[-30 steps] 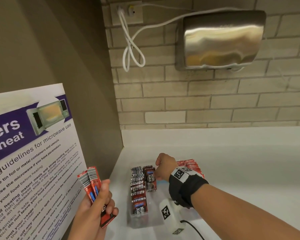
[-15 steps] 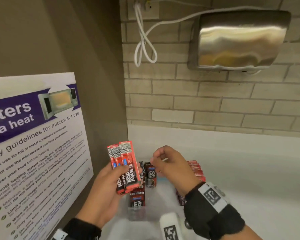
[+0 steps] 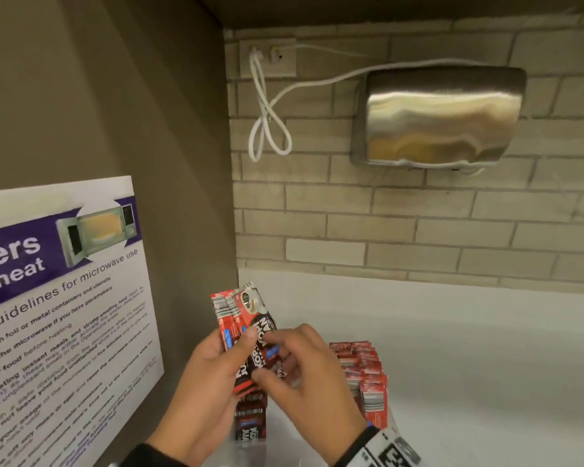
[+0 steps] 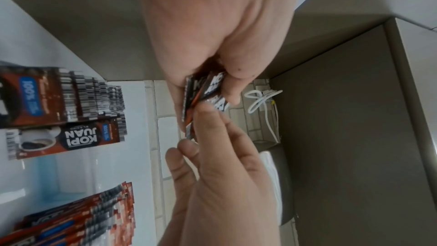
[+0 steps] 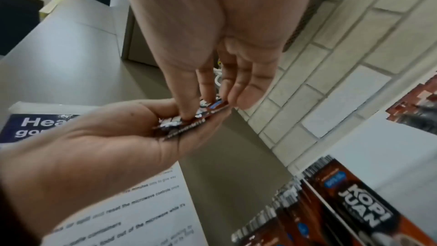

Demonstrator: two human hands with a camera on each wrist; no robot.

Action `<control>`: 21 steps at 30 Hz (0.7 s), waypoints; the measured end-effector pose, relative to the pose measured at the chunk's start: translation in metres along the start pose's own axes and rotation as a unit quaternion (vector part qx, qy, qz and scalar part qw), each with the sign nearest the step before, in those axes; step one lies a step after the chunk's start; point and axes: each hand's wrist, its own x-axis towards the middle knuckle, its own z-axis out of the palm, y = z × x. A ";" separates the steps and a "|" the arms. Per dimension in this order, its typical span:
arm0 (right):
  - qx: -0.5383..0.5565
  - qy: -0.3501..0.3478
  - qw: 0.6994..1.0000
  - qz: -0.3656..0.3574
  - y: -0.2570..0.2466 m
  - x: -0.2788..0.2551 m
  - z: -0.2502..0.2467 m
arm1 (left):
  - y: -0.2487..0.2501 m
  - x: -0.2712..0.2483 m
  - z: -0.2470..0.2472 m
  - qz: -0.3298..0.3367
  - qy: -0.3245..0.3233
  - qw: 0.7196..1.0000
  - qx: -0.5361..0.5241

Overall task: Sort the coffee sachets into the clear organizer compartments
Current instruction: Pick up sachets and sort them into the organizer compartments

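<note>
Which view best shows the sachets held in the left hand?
The head view: the fanned sachets show barcodes and lettering above the left hand. Both wrist views show only a short, partly covered end of them between fingers.

Glossy printed foil-like wrap on the coffee sachets, catching light at the creases. Clear, smooth plastic for the organizer, faintly blue-tinted. Brushed, shiny metal on the wall dryer. Matt, rough-faced brick wall. Smooth white countertop. Satin paper on the microwave poster. Smooth white plastic-coated cord.
</note>
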 end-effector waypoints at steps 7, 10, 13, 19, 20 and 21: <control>0.216 0.052 0.966 0.130 0.000 -0.001 -0.007 | -0.005 -0.002 0.008 0.023 0.033 0.999 -0.014; 0.260 0.055 0.952 0.155 0.000 0.005 -0.017 | -0.004 -0.005 0.007 0.029 0.040 0.998 -0.029; 0.228 0.061 0.962 0.140 0.003 0.015 -0.033 | 0.001 -0.004 -0.004 0.050 0.063 0.996 -0.027; 0.332 0.095 0.933 0.107 -0.013 0.037 -0.042 | -0.002 -0.010 -0.002 0.050 0.064 0.995 0.058; 0.363 0.084 0.920 0.121 -0.015 0.038 -0.039 | -0.006 -0.010 -0.002 0.048 0.062 0.994 0.072; 0.372 0.067 0.917 0.130 -0.015 0.038 -0.035 | -0.009 -0.011 -0.003 0.046 0.061 0.993 0.090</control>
